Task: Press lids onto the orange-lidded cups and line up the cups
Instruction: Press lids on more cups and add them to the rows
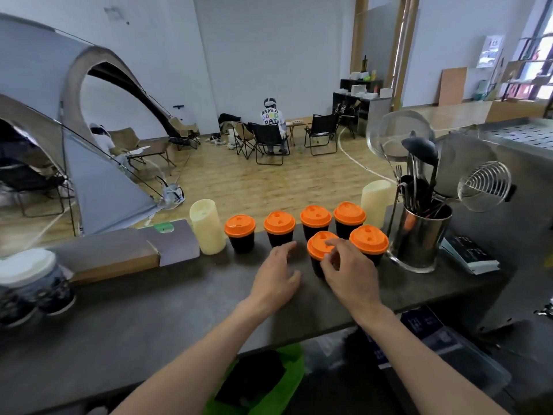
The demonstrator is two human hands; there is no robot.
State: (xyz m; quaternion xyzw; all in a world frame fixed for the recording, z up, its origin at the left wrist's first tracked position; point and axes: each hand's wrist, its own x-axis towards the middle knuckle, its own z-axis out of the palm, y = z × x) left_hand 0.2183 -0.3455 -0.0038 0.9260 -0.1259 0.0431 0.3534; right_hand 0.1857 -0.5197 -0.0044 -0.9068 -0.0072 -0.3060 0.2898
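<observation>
Your right hand (pixel 348 272) is cupped over the near cup (pixel 320 253), fingers curled round its side and one fingertip on the orange lid; it has hold of that cup. Your left hand (pixel 279 278) lies open just left of it, fingers spread toward the counter (pixel 149 319), holding nothing.

Step in hand, as judged: seat this lid, then shift the cup into the row. Press straight down with the flat of the fingers near the lid's centre and work round the rim; a push at one edge may tip the cup. Steady the base with your free hand. Slide rather than lift when aligning.

Landmark: the near cup. Just to its right stands a second forward cup (pixel 368 244), almost touching. Beyond both, a back row of four cups (pixel 294 229) runs left to right along the far edge of the counter. A pale cylinder (pixel 207 226) closes the row's left end, another (pixel 377 202) its right. Further right, a steel utensil pot (pixel 417 238).

Materials: lids are matt orange plastic, domed, with small sip openings; cup bodies dark, slightly tapered. The counter is dull grey, likely low-friction. The pot is polished, reflective.
</observation>
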